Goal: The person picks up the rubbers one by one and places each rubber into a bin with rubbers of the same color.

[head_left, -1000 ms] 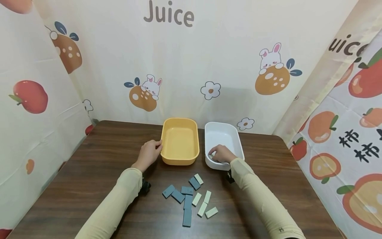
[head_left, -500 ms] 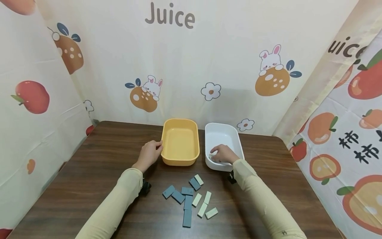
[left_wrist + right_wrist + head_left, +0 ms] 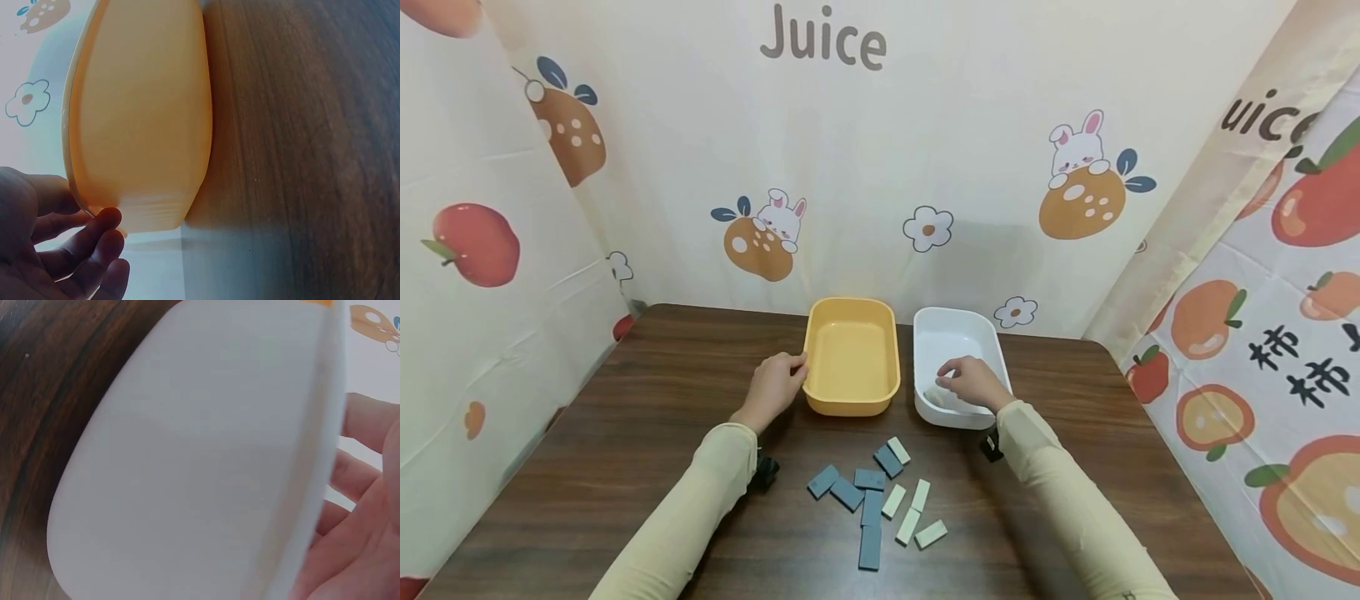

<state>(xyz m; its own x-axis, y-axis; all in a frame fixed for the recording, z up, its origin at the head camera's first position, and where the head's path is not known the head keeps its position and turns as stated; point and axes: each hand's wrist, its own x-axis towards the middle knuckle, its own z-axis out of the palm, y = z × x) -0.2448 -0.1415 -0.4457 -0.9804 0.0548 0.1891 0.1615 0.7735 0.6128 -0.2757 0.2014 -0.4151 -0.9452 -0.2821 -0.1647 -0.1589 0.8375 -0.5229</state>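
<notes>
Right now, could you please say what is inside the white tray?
A blurred pale piece shows near the close end of the white tray. The right grip covers part of its floor; anything beneath cannot be seen.

Fruit-print curtains (image 3: 850, 150) around a table (image 3: 647, 417) form a booth.

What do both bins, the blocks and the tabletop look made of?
Yellow bin: probably molded plastic, smooth satin; even color, rounded corners.
White bin: likely similar smooth plastic, same rounded shape.
Blue blocks and pale blocks: matte, plain-colored; painted wood or plastic, unclear.
Tabletop: wood or wood-look laminate; brown grain, soft sheen.
</notes>
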